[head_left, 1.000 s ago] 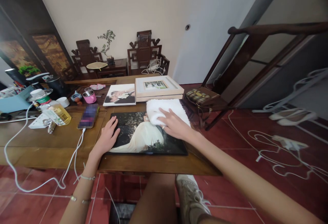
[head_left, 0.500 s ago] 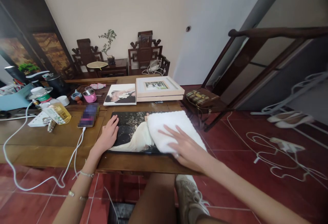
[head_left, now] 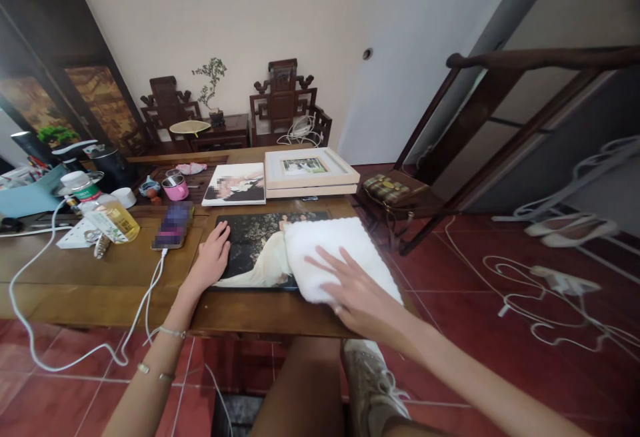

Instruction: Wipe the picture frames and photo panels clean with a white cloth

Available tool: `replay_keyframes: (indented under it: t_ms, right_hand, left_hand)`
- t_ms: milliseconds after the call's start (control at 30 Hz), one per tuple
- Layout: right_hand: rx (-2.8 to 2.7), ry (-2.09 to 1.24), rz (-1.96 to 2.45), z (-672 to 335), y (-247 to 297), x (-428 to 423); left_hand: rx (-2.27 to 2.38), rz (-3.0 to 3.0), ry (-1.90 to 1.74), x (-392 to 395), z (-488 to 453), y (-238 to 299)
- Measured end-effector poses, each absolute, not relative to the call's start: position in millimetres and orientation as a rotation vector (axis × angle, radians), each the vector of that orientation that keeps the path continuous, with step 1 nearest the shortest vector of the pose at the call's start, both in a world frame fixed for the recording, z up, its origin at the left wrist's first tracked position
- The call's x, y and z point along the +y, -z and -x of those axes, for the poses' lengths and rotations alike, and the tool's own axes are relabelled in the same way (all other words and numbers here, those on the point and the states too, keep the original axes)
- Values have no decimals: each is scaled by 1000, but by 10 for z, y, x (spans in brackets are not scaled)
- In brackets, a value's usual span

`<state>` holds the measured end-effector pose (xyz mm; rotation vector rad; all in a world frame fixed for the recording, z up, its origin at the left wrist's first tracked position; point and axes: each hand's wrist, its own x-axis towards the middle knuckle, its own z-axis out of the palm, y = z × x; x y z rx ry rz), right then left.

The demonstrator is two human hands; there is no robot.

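Note:
A dark photo panel (head_left: pixel 250 244) showing a pale gown lies flat on the wooden table (head_left: pixel 240 314) before me. My left hand (head_left: pixel 214 254) rests on its left edge, fingers stretched out. Over the right part of the panel lies a folded white towel (head_left: pixel 340 240), which hides that side. Spread fingers of my right hand (head_left: pixel 353 290) press flat on the towel. Behind the panel are a smaller photo print (head_left: pixel 235 185) and, to its right, stacked light wood picture frames (head_left: pixel 313 172).
Left of the panel lie a phone (head_left: pixel 173 226) on a white cable, a bottle (head_left: pixel 107 210) of yellow liquid and a pink cup (head_left: pixel 175 188). A wooden chair (head_left: pixel 430 137) holding a plaid bag (head_left: pixel 387 188) stands at right. Cables and a power strip (head_left: pixel 565 282) lie on the floor.
My right hand and the towel have slid slightly toward me and the table's front edge. The panel has shifted slightly away from that edge. My left hand stays at the panel's left edge.

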<state>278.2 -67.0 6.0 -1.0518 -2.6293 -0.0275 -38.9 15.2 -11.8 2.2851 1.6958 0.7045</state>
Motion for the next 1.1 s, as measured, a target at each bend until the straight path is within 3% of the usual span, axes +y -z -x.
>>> replay_keyframes:
  t_ms: [167,533,900,1100]
  right_hand:
    - [-2656,-10,965,-2871,-57,-966]
    - [-2587,51,1313,-2684,-149,402]
    - [-2649,8,995,-2786,-50,-941]
    - [-2686,-29,1063,-2775,-121,-487]
  left_hand:
    - [1688,-2266,-670,134,385,83]
    - [1656,-2278,-666,131,422,82]
    - [1679,-2262,-655,127,394,81]
    - [1661,-2283,-637,111,411,60]
